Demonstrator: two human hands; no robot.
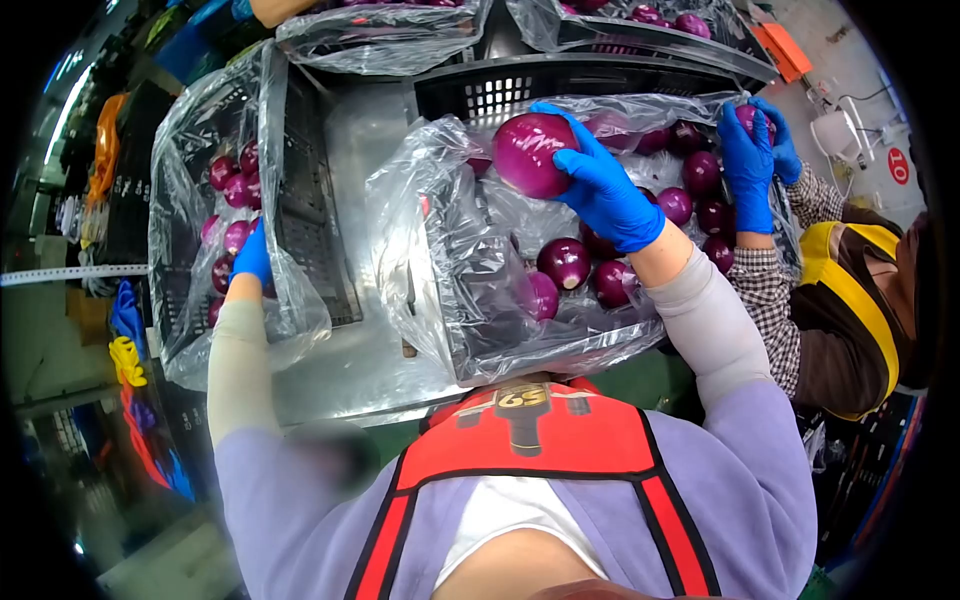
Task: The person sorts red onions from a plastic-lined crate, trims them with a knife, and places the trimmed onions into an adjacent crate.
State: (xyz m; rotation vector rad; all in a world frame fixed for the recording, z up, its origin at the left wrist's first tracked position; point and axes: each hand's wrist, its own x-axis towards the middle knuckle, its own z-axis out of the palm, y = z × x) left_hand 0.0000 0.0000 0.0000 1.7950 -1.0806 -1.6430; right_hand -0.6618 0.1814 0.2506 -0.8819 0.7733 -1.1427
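My right hand (608,188), in a blue glove, holds a large peeled red onion (533,155) up above a crate lined with clear plastic (450,270). Thumb and fingers wrap its right side. Several shiny red onions (564,262) lie below in that crate. On the left, my gloved left hand (252,256) reaches into another plastic-lined crate (170,240), against the red onions (238,190) there. Its fingers are mostly hidden, so whether it grips one of them does not show.
At the right a co-worker's blue-gloved hands (750,165) hold a red onion (757,122) over the same crate. More lined crates (385,45) stand along the back. A metal table (375,180) shows between the two crates. Coloured gloves (127,360) hang at far left.
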